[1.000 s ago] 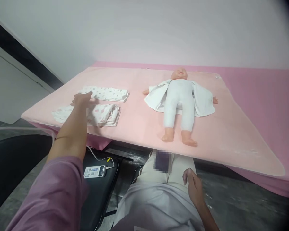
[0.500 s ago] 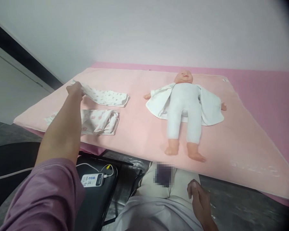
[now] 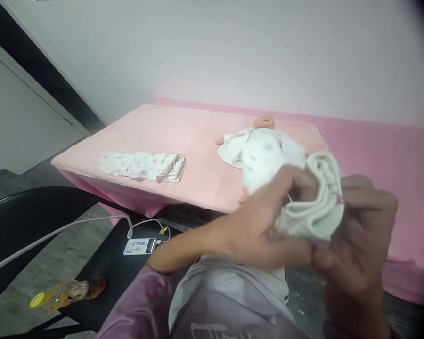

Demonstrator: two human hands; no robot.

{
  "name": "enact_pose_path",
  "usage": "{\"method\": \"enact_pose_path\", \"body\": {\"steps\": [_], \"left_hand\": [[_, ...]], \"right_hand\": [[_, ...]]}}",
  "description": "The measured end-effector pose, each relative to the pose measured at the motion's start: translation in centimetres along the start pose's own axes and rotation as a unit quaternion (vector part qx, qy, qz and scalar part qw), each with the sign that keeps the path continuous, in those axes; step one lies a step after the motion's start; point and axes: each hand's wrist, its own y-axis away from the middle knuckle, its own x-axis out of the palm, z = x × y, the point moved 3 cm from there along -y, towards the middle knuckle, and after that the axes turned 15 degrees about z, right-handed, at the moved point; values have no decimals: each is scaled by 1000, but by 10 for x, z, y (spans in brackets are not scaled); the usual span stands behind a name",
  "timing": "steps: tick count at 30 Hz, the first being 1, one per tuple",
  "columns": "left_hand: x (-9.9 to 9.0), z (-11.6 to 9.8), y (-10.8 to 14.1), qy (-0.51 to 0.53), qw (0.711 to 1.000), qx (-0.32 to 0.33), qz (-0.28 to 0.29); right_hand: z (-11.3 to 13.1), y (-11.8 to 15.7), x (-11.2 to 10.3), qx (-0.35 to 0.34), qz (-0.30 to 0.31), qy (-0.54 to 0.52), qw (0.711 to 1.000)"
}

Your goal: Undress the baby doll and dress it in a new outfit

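Note:
Close to the camera, a folded white printed cloth (image 3: 321,207) is bunched between both hands. My left hand (image 3: 265,216) grips its left side, fingers curled into the folds, somewhat blurred. My right hand (image 3: 360,230) holds the right side with bent fingers. Behind them a baby doll (image 3: 265,122) lies on its back on the pink padded table (image 3: 201,136), in a white open top (image 3: 233,146); its legs are mostly hidden by the cloth and hands. A second folded printed cloth (image 3: 141,165) lies flat at the table's left.
A black chair (image 3: 102,263) stands at the lower left with a white device (image 3: 140,246) on its seat, joined to a cable (image 3: 56,233). A bottle with a yellow cap (image 3: 69,294) lies there too. The wall (image 3: 233,56) rises behind the table.
My left hand has brought the upper printed cloth from the table's left to in front of me. My right hand has risen from near my lap and now holds it too. The view has shifted.

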Motion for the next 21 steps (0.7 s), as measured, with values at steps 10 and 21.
{"method": "enact_pose_path", "body": {"steps": [10, 21], "left_hand": [[83, -29, 48, 147, 970, -193, -24], [65, -25, 49, 144, 968, -203, -16]], "right_hand": [[56, 64, -4, 75, 86, 55, 992], [47, 65, -5, 72, 105, 38, 991]]}}
